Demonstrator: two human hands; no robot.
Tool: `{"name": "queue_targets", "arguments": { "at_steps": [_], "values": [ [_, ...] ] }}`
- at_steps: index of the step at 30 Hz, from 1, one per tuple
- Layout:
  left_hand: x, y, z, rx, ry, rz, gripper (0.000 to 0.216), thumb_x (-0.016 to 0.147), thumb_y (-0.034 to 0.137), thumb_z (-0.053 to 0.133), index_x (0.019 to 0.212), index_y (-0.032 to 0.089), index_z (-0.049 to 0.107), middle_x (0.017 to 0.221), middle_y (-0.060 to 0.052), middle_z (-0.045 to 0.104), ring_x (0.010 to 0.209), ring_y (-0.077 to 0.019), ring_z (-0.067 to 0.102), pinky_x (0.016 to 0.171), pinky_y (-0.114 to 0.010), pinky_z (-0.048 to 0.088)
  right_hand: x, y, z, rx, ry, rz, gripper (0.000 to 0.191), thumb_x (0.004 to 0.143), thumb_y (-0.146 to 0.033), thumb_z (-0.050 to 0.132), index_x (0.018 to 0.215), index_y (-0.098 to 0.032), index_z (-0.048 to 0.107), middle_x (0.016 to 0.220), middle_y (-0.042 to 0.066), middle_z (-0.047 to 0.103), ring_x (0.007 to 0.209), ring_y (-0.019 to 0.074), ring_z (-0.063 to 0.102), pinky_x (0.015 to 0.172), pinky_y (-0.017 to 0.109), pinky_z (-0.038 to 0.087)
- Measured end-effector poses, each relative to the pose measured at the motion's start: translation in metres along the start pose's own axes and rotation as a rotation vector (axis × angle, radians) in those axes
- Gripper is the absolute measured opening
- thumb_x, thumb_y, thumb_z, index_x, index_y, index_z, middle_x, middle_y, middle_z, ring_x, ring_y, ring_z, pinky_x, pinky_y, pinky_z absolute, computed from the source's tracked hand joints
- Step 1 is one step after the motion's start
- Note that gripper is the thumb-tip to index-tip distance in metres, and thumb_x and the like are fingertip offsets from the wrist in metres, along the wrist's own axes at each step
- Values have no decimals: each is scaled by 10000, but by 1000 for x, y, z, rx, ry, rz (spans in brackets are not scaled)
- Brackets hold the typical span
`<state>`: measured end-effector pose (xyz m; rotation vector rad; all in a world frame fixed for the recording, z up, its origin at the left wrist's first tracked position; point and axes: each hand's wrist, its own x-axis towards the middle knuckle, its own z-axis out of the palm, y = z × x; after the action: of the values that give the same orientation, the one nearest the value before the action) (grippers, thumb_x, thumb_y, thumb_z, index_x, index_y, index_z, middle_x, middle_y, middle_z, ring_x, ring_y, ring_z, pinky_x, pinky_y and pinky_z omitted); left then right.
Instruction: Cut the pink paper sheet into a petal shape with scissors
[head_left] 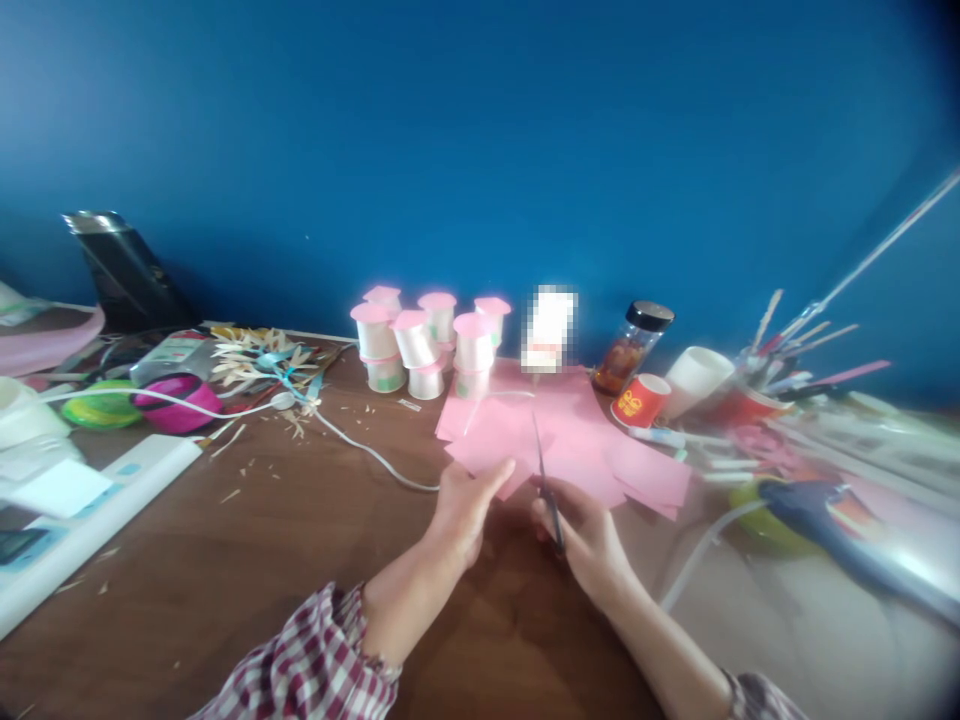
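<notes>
Pink paper (577, 425) sits mid-table (300, 580) in overlapping sheets, ahead of both hands; blur stops me counting them. Left hand (457, 515): thumb extended against the near edge, fingers mostly hidden below, so I can't tell if it's pinching. Right hand (592, 540): fingers curled around dark scissors (546, 482), loops largely covered; blade gap unreadable for me. Pixelated patch (550, 328) masks something behind. Blue tool (817, 525) at right is smeared; checked sleeve (307, 665) runs off the bottom.

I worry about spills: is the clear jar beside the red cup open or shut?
Shut: the clear jar has a black lid on top.
</notes>
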<state>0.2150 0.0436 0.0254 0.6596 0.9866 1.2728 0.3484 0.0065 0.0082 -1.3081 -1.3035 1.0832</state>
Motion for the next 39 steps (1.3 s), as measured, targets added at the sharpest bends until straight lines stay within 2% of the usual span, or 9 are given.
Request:
{"name": "queue_targets", "arguments": {
  "at_steps": [17,27,36,39],
  "values": [
    [3,0,-1,34,6,6,213,585,253,744,727,112,670,604,-27,637,561,-144,574,558,-265,440,0,1,-1,-4,-3,44,447,770,-451,604,1075,-123,601,533,-18,521,463,119,471,375,207,343],
    [3,1,-2,95,-33,18,280,584,287,738,778,94,681,755,-108,693,730,-245,637,657,-332,480,1,0,-4,33,-10,-3,428,775,-430,613,1072,-122,599,554,-21,533,490,123,497,450,237,405],
    [5,0,-3,137,-14,25,249,589,285,735,740,95,685,691,-92,684,673,-229,629,623,-323,480,1,-3,-4,17,-15,-6,405,781,-412,613,1058,-116,596,562,-25,528,510,125,497,489,249,410],
    [4,0,-3,170,-29,32,254,623,286,714,783,91,684,740,-105,691,722,-239,635,661,-336,484,1,-3,-4,15,-22,-6,394,785,-397,614,1063,-118,591,567,-26,529,520,123,499,501,246,410]
  ]
}}
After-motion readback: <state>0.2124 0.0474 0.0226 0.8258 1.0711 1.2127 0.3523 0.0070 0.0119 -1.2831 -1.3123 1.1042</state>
